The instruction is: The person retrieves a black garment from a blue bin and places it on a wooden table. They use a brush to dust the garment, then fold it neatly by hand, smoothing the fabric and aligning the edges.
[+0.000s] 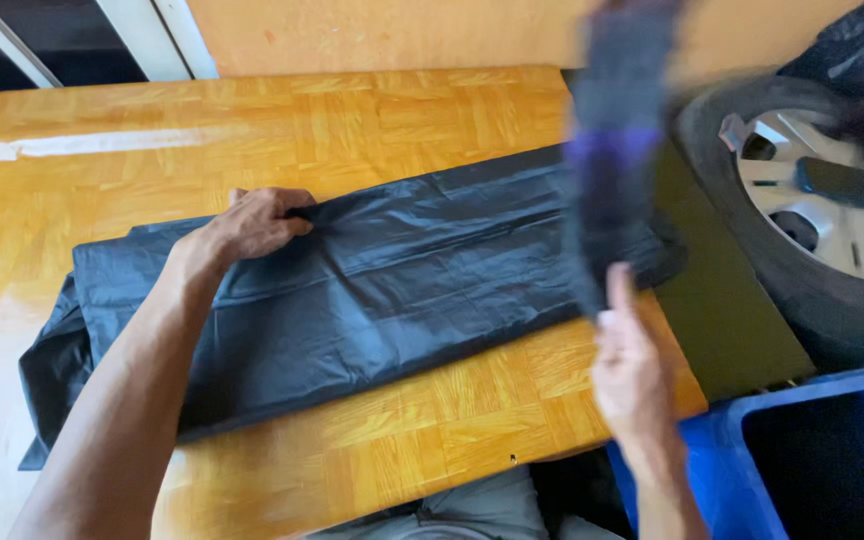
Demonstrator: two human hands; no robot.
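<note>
Right hand (632, 375) nearest, fingers pinching blurred dark cloth (617, 150) upright; left hand (252, 222) farther, gripping far edge of black plastic sheet (372, 290) lying left-right across desk (432, 420).

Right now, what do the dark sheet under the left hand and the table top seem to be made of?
The dark sheet looks like thin plastic film, probably a bin bag: a soft sheen, fine creases and sharp fold lines. The left hand pinches its far edge. The table top looks like wood parquet with glossy varnish: small blocks of grain set crosswise, with bright reflections. It could be a veneer or a print.
</note>
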